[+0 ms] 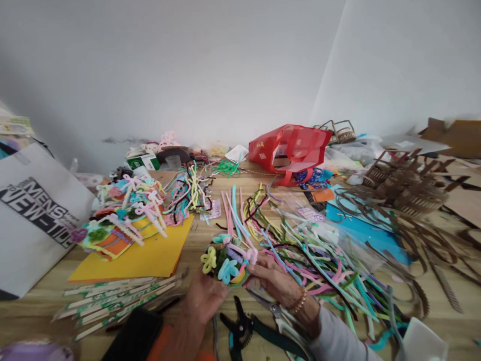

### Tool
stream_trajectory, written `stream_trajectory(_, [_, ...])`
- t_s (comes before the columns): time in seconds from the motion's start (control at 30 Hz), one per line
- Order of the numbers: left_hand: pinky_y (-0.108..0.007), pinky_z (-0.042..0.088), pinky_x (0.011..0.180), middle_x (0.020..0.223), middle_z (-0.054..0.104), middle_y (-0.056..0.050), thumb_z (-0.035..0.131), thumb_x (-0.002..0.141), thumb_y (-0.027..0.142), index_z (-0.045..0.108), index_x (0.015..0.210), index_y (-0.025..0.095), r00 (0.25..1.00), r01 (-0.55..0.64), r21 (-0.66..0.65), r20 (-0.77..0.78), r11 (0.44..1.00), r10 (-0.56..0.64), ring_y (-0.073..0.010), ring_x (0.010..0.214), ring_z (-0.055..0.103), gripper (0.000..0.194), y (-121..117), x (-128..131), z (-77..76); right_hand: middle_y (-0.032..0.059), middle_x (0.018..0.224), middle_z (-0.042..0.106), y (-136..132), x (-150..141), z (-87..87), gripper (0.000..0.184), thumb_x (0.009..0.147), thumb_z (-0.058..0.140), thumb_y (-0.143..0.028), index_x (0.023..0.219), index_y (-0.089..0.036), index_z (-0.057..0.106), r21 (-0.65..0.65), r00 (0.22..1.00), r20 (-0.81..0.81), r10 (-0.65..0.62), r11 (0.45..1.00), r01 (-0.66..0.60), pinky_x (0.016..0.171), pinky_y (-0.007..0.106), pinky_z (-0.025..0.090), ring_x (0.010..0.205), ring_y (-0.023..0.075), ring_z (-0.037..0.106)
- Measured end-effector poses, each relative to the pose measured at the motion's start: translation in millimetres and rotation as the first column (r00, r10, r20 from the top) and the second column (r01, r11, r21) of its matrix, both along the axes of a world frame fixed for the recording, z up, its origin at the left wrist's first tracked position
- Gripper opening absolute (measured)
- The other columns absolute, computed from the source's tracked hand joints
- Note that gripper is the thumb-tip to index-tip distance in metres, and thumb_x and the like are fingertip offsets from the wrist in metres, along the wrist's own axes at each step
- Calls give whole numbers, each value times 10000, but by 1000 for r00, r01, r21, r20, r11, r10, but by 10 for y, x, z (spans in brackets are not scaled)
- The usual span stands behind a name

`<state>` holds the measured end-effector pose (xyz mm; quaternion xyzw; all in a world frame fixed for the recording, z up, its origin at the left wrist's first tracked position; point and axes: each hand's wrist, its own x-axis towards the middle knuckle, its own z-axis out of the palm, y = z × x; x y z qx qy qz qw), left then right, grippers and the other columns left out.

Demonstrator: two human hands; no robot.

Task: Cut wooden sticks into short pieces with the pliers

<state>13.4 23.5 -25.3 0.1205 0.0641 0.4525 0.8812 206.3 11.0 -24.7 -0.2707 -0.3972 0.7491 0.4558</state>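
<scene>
Pipe-cleaner flower cluster [228, 269] held between two bare hands, just below the centre of the frame.
The cluster, with yellow, blue and pink blooms, sits at the fingers of both hands: the left hand [206, 297] touches its lower left side, palm turned up, most fingers hidden, so how far they close cannot be told; the right hand [276, 281] is partly closed, thumb and fingers gripping its right edge. Just below lie black-bladed pruners [242, 328] and, under the right wrist, metal scissors [276, 311]. Loose pipe cleaners [319, 255] spread to the right; yellow sheets [150, 258] carry more fuzzy flower pieces [124, 215] at left. Farther out, a red bag [287, 150] lies upper right of centre, and small brown baskets [409, 185] stand at the right.
</scene>
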Motion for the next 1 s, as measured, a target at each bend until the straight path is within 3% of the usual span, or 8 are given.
stream_trajectory(0.23, [-375,447,967,978,755,-12,409,965,262,634,1183,299,999,-13,-48,-47,999,11,-175,983,664,315,7,33,8,65,849,688,5,5,36,303,815,703,-350,1028,-133,704,-7,999,-9,-33,999,33,614,230,539,673,125,637])
stream_trajectory(0.43, [-358,465,958,967,754,-18,359,982,217,605,1232,276,990,-63,-96,-134,993,50,-154,922,679,355,-8,80,160,55,875,669,14,-19,-13,345,821,676,-421,1039,-155,673,58,989,124,-81,996,74,607,260,540,661,136,638])
stream_trajectory(0.67, [-375,487,927,962,754,-49,383,973,188,671,1129,232,972,-141,-139,-206,980,111,-190,926,690,331,11,47,166,27,761,642,-3,-2,-102,360,862,593,-485,999,-160,667,274,870,401,-285,944,183,606,304,487,623,171,608])
stream_trajectory(0.87, [-397,479,943,942,753,-58,401,977,224,718,906,186,909,-238,-210,-392,948,141,-183,882,692,327,38,55,113,37,806,620,-26,18,-56,348,927,483,-473,996,-197,683,442,731,493,-471,860,255,743,339,437,796,213,561])
stream_trajectory(0.93, [-382,484,936,901,753,-67,419,972,230,713,884,165,875,-256,-188,-462,948,145,-178,846,693,314,38,70,123,35,797,605,-41,14,-11,342,936,464,-471,956,-201,672,497,686,502,-527,825,269,729,332,435,781,206,550])
stream_trajectory(1.0, [-369,492,926,885,752,-68,420,971,215,706,889,153,844,-276,-167,-512,946,156,-176,836,693,305,33,80,140,24,742,592,-53,-4,11,350,945,441,-480,894,-203,650,495,696,490,-526,824,274,652,309,441,699,186,541])
